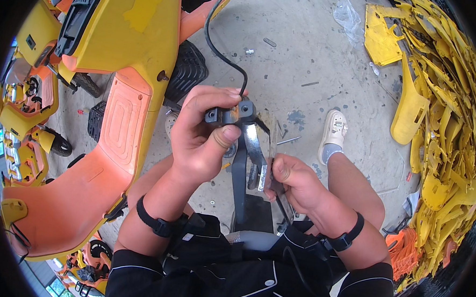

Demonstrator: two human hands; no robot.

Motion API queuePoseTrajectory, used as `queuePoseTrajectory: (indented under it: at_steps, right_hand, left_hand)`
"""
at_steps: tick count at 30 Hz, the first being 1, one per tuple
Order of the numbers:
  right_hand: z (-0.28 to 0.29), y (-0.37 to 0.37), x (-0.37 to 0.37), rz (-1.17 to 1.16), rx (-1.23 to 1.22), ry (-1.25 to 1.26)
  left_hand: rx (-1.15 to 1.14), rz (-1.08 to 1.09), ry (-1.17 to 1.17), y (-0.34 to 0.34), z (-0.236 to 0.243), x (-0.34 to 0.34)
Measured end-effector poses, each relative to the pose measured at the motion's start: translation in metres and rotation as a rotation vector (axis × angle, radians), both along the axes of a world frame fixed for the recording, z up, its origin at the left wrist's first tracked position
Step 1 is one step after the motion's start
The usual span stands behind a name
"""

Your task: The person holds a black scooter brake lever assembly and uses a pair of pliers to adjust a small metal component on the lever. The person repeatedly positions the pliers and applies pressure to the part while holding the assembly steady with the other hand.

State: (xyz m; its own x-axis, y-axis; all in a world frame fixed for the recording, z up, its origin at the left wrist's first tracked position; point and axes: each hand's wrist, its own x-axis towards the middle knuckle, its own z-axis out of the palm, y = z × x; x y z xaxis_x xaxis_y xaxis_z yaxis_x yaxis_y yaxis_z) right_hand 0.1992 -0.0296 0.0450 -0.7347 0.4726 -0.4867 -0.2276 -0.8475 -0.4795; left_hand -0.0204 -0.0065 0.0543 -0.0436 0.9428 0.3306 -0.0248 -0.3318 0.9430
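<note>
My left hand (203,136) is closed round the clamp end of a black brake lever (239,175), the thumb pressed below its two round holes. The long dark blade points down toward my lap. A black cable (221,53) runs up from the clamp, between my fingers, to the top of the picture. Just right of the lever, my right hand (298,184) pinches a worn, flat metal strip (270,150) between thumb and fingers. Part of that strip is hidden by the lever and my fingers, and I cannot tell whether the two pieces are joined.
On the left stands a yellow and orange scooter body (146,52) with an orange footboard (124,118); more such scooters are behind it. A high heap of yellow panels (443,138) fills the right. Small metal bits, a bolt (288,141) and clear plastic film (347,17) lie on the concrete.
</note>
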Motion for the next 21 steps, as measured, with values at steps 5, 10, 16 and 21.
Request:
queuePoseTrajectory:
  at_steps: [5,10,16,21]
  right_hand:
    - [0.008,0.010,0.001,0.027,0.112,-0.108]
    - [0.002,0.022,0.008,0.056,0.262,-0.240]
    - [0.008,0.053,0.029,0.179,0.521,-0.398]
    - [0.010,0.065,0.040,0.213,0.605,-0.348]
  left_hand:
    - [-0.161,-0.039,-0.249,-0.006,0.001,0.006]
    - [-0.329,-0.089,-0.422,-0.008,0.010,0.007]
    - [-0.666,-0.198,-0.504,-0.016,0.016,-0.005]
    - [-0.802,-0.321,-0.615,-0.018,0.015,-0.007]
